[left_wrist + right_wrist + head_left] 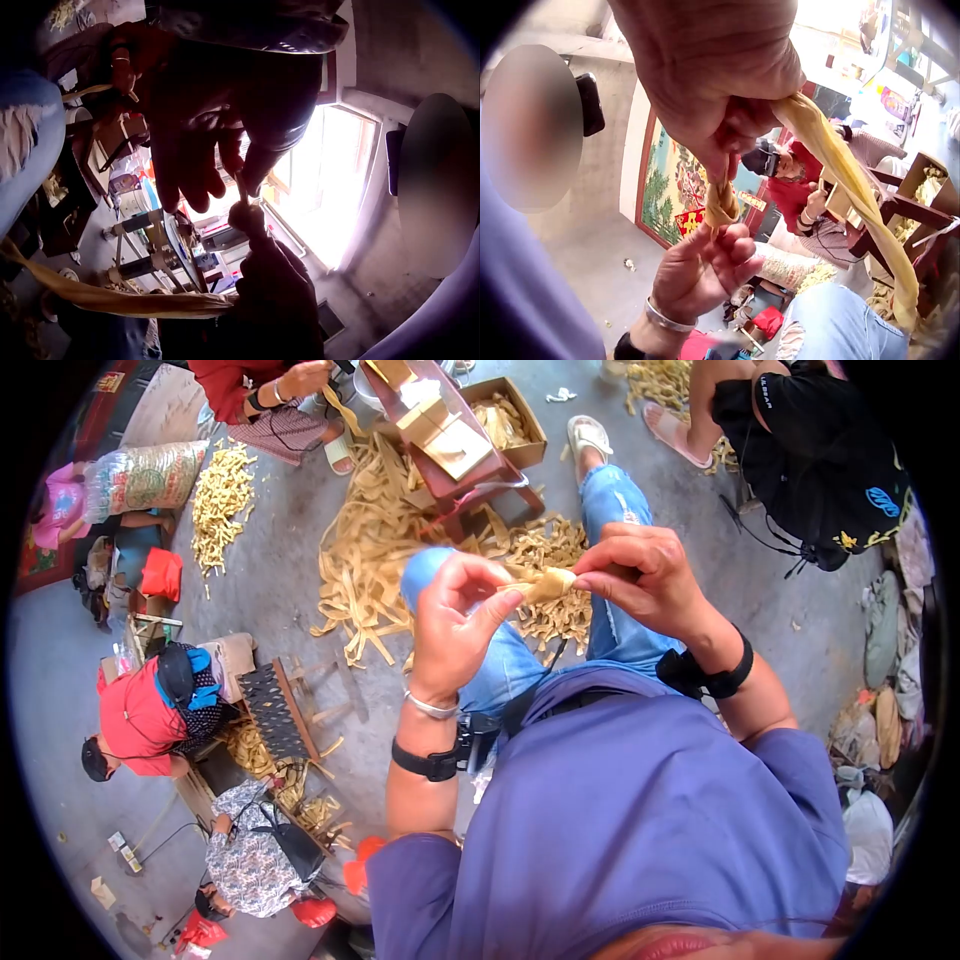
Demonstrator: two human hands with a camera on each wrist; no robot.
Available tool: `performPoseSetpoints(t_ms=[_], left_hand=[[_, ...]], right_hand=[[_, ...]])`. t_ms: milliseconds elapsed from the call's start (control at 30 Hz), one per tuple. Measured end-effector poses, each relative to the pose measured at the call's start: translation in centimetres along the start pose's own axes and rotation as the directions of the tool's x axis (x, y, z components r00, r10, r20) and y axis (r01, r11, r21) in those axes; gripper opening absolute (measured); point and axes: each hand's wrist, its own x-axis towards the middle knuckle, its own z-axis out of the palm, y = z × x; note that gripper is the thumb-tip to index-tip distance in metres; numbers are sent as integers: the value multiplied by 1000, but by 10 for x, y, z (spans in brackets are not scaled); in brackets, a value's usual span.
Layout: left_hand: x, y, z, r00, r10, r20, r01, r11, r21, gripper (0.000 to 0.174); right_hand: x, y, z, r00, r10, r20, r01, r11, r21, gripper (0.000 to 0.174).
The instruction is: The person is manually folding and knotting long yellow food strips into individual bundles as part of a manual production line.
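Tan strip mid-knot, both hands on it above the lap.
Knot [548,584] is sitting between the hands over the jeans [615,505]; strip's long tail [855,187] is running off the right hand. Left hand [455,620] is pinching the knot's near side, thumb against curled fingers; right hand [645,575] is pinching the other side, fingers folded in. Below, grey floor [285,550] is carrying a heap of long strips [365,530], with a pile of short knotted pieces [565,615] lying beside it. Red-brown wooden stand [470,485] is standing just beyond, cardboard box [530,455] next to it holding more pieces. Farther left: another pile [222,505], stuffed sack [150,478] lying near it, person in red top [145,720] bending near person in patterned top [255,860].
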Motion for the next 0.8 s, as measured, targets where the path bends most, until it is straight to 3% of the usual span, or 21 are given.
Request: performPoseSetpoints(t_ms=[33, 133, 200, 233, 333, 367, 467, 500, 600, 700, 767, 800], left_hand=[[4, 7, 8, 995, 95, -16, -93, 992, 86, 29], [8, 28, 11, 985, 117, 129, -149, 949, 277, 53], [9, 32, 10, 970, 69, 234, -158, 910, 384, 57], [8, 37, 10, 977, 143, 156, -200, 871, 450, 43], [6, 35, -3, 971, 153, 184, -232, 788, 571, 18], [7, 38, 0, 968, 181, 173, -246, 816, 522, 17], [3, 36, -11, 989, 75, 124, -114, 931, 347, 19], [0, 34, -12, 994, 64, 94, -90, 946, 312, 24], [-6, 23, -32, 981, -156, 111, 129, 967, 217, 20], [9, 7, -23, 997, 83, 2, -83, 988, 133, 27], [17, 18, -14, 966, 235, 110, -259, 892, 370, 38], [17, 29, -7, 973, 174, 154, -223, 883, 412, 44]], right_hand=[[1, -1, 2, 1000, 1, 0, -1, 1000, 8, 11], [7, -7, 8, 994, 102, 49, -104, 993, 56, 11], [7, -7, 8, 983, 184, 14, -184, 969, 165, 11], [8, -7, 8, 974, 228, -4, -221, 950, 220, 11], [10, -5, 7, 950, 311, -4, -299, 916, 269, 12], [12, -7, 6, 966, 259, -1, -254, 947, 198, 10], [13, -2, -2, 997, 18, 69, -25, 995, 98, 10], [11, -5, -3, 992, 118, 53, -126, 977, 173, 10], [4, 1, -3, 981, 192, 30, -194, 953, 233, 11], [10, -3, -3, 982, 180, 64, -186, 978, 97, 10], [16, -6, -1, 988, 127, 83, -131, 990, 48, 9], [19, -10, 2, 993, 74, 87, -77, 997, 32, 9]])
